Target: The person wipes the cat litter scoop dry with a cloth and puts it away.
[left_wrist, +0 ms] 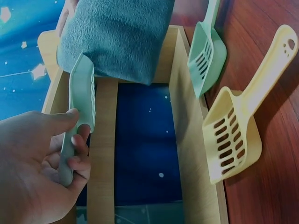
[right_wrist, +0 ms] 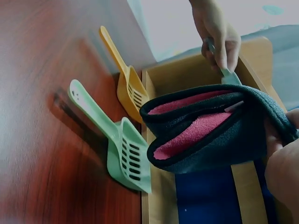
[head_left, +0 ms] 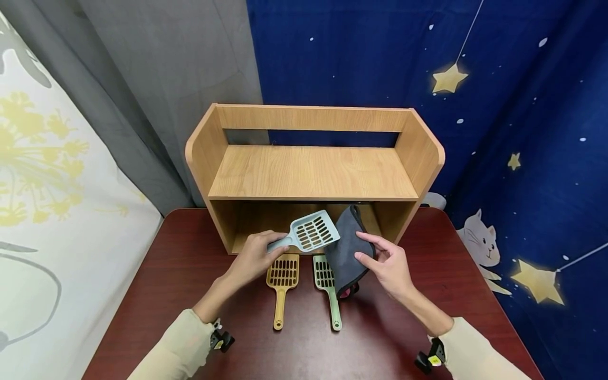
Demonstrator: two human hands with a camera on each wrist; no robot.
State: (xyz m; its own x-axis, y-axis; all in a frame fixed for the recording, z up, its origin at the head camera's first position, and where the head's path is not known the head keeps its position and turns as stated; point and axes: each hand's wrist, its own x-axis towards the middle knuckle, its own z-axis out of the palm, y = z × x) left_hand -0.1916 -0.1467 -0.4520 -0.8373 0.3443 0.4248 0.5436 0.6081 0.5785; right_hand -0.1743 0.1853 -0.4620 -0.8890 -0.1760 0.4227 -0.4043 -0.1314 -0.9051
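My left hand (head_left: 254, 257) grips the handle of a light blue litter scoop (head_left: 311, 232), its slotted head pointing right in front of the shelf's lower opening. With thumb and fingers my right hand (head_left: 391, 266) pinches a folded dark grey cloth (head_left: 348, 253). In the right wrist view, pink lining shows inside the cloth's folds (right_wrist: 201, 133). The cloth's left edge overlaps the tip of the blue scoop. Below the hands, a yellow litter scoop (head_left: 281, 289) and a green litter scoop (head_left: 331, 292) lie on the table, handles toward me; the cloth partly overlaps the green one.
A two-tier wooden shelf (head_left: 313, 171) stands at the back of the dark red table (head_left: 190, 274). Behind it hang a grey curtain (head_left: 176, 63) and a blue curtain with stars (head_left: 356, 58). A white patterned cloth (head_left: 62, 211) hangs at the left.
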